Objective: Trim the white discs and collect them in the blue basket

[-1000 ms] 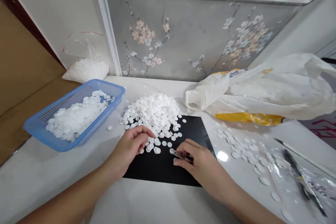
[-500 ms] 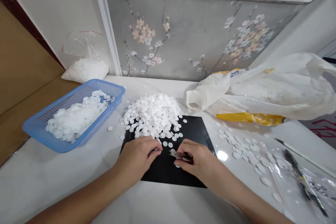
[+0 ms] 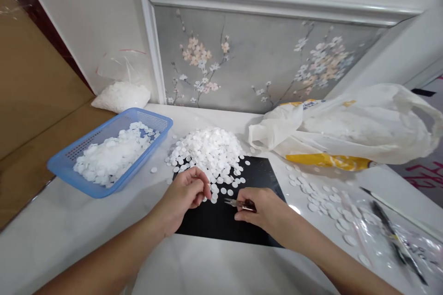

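Note:
My right hand [image 3: 263,207] is closed around small thread snips [image 3: 244,204] with dark handles; their pointed silver blades stick out to the left over a black mat [image 3: 214,226]. Opposite them, my left hand [image 3: 188,193] has its fingers curled in beside a few loose white discs [image 3: 214,189]. Whatever its fingertips hold is hidden. Just beyond both hands rises a heap of small round white discs [image 3: 214,147], spilling onto the mat's far edge.
A blue basket [image 3: 124,182] of white discs stands at the left, with a clear bag of white pieces [image 3: 121,97] behind. At the right are a white and yellow plastic bag [image 3: 332,133], scattered discs [image 3: 314,198], a black pen-like tool [image 3: 398,239] and clear plastic bags [image 3: 374,239].
My left hand has lifted and turned, its fingers now curled near the loose discs. The snips have drawn away from a disc beside their tips. The whole view has shifted slightly.

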`<state>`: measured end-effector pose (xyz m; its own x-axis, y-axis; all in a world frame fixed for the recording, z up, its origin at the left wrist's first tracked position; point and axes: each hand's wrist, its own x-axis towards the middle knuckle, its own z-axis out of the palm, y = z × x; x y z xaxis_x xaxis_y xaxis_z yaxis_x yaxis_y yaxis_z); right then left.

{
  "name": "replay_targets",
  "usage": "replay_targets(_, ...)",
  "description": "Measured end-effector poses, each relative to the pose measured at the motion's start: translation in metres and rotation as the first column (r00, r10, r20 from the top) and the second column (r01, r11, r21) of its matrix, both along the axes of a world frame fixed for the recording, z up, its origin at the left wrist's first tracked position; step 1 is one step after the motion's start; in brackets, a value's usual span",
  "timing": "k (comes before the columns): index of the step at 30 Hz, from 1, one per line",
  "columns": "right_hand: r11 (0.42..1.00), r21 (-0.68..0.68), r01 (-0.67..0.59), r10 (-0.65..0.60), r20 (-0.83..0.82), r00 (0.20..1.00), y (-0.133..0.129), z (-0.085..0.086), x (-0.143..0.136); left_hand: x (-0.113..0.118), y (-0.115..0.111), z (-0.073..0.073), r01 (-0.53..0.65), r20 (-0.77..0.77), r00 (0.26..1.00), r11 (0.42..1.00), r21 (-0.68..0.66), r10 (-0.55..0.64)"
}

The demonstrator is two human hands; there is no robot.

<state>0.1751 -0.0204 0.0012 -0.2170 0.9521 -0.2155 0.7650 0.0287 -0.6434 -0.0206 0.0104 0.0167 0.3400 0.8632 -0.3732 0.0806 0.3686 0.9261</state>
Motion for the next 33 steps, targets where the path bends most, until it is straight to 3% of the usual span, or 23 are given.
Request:
replay_targets(4,0.999,0.019,0.042,-0.04,-0.078,0.996,0.005,-0.001,-0.003,-0.003,0.003,-0.007,0.004,-0.134,0.991,0.991,0.132,0.014)
replay_targets(8,0.999,0.023,-0.031,0.032,-0.049,0.998,0.011,0.0,-0.005,-0.004,0.001,-0.011,0.147,-0.292,0.953,0.961,0.235,-0.075)
replay_targets(11,0.996,0.056,-0.063,0.063,-0.002,0.998,0.011,0.002,-0.003,-0.003,0.0,-0.014,0.313,-0.496,0.867,0.824,0.471,-0.046)
replay_targets(14,0.99,0.114,-0.085,0.086,-0.003,0.996,0.01,0.0,-0.002,-0.001,0.002,-0.019,0.494,-0.633,0.773,0.667,0.558,-0.043)
replay_targets(17,0.992,0.119,-0.05,0.052,-0.014,0.999,0.008,-0.003,-0.003,-0.001,0.005,-0.023,0.558,-0.685,0.727,0.62,0.551,-0.045)
replay_targets(22,0.999,0.038,0.029,-0.025,-0.124,0.992,0.008,-0.007,-0.001,-0.001,0.005,-0.019,0.492,-0.6,0.795,0.671,0.554,-0.088)
replay_targets(26,0.993,0.085,0.086,-0.072,-0.154,0.986,0.011,-0.005,0.005,0.001,0.002,-0.01,0.29,-0.46,0.887,0.821,0.492,-0.038)
replay_targets(30,0.983,0.135,0.124,-0.106,-0.133,0.985,0.014,-0.005,0.004,0.002,-0.001,-0.003,0.094,-0.151,0.986,0.973,0.212,-0.063)
replay_targets(33,0.981,0.184,0.057,-0.041,-0.089,0.995,0.016,-0.008,0.0,0.002,-0.002,-0.003,0.055,0.018,0.998,0.998,0.026,-0.056)
